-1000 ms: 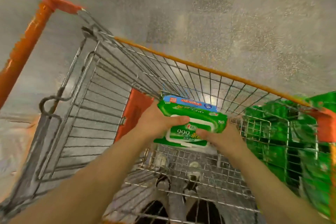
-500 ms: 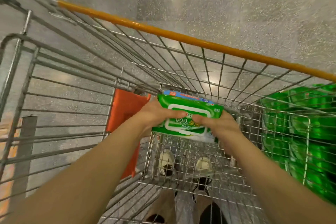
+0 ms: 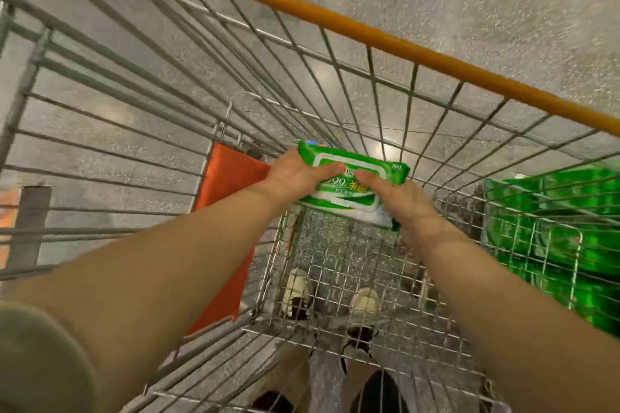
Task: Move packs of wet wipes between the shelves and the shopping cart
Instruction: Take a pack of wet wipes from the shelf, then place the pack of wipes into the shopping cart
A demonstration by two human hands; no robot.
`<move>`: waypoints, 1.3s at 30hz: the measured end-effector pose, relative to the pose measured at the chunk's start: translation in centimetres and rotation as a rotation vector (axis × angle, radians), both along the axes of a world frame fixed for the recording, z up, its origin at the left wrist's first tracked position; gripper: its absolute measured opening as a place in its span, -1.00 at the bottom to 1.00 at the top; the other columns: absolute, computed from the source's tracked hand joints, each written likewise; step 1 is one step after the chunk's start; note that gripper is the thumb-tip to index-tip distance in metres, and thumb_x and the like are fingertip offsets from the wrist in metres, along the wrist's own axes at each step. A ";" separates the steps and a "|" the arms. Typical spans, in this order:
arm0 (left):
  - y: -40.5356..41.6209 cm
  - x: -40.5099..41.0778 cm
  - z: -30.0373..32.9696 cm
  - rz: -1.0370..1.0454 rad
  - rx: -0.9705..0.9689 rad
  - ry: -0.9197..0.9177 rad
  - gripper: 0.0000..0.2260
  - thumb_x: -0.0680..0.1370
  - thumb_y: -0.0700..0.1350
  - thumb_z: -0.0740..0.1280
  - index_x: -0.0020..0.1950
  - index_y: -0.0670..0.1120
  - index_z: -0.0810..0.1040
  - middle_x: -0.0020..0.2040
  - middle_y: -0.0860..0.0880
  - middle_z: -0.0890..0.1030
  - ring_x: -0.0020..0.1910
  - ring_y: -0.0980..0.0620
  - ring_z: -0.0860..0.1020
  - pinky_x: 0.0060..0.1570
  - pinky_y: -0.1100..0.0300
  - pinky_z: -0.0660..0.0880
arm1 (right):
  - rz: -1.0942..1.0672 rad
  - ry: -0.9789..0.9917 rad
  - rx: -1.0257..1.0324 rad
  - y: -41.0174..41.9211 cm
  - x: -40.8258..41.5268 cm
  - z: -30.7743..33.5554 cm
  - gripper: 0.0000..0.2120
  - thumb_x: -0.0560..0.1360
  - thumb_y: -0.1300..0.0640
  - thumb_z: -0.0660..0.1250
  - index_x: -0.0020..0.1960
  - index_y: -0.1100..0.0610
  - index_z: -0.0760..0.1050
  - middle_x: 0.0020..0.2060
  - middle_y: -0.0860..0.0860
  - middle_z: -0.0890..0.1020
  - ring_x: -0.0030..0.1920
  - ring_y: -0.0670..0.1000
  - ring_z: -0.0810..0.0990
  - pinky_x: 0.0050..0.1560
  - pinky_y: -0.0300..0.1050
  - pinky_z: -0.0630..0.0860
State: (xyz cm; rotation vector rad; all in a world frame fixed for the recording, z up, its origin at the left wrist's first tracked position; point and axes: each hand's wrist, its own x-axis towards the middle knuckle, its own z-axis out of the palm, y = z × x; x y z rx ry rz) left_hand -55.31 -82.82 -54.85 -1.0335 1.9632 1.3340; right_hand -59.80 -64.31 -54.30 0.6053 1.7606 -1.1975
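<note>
A green pack of wet wipes was held between both hands inside the wire shopping cart, above its mesh floor; the left hand gripped its left end, thumb pressed on top; the right hand clasped its right near edge, thumb likewise on top; more green packs were stacked at the right.
</note>
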 end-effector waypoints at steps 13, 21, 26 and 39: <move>1.9 5.0 11.6 -0.278 -0.333 0.076 0.00 0.41 0.48 0.34 0.64 -0.12 0.19 0.56 -0.08 0.35 0.48 -0.10 0.38 0.42 0.13 0.39 | 0.503 0.326 0.357 3.3 1.1 10.9 -0.38 0.61 -0.12 0.28 0.55 0.16 0.26 0.46 0.15 0.43 0.28 0.14 0.49 0.15 -0.09 0.42; 3.8 9.0 25.0 -0.500 -0.523 0.194 0.02 0.41 0.53 0.30 0.68 -0.02 0.10 0.65 -0.09 0.21 0.60 -0.14 0.23 0.55 -0.08 0.24 | 0.871 0.513 0.365 6.9 3.2 24.4 -0.39 0.61 -0.15 0.25 0.56 0.13 0.30 0.50 0.12 0.42 0.43 0.16 0.45 0.34 -0.03 0.39; 4.3 9.5 33.0 -0.575 -0.595 0.280 -0.03 0.46 0.51 0.26 0.69 0.00 0.07 0.67 -0.05 0.16 0.62 -0.10 0.18 0.56 -0.06 0.17 | 0.856 0.670 0.395 8.9 3.6 32.5 -0.44 0.63 -0.16 0.24 0.54 0.07 0.33 0.44 0.11 0.49 0.33 0.15 0.52 0.28 -0.04 0.42; 5.4 12.9 47.3 -0.757 -0.698 0.561 -0.09 0.46 0.52 0.21 0.68 0.11 0.05 0.67 0.03 0.14 0.63 -0.05 0.15 0.56 -0.10 0.17 | 0.735 1.018 0.632 13.3 11.2 48.7 -0.41 0.63 -0.22 0.21 0.57 0.03 0.30 0.54 0.02 0.38 0.49 0.12 0.39 0.41 0.01 0.36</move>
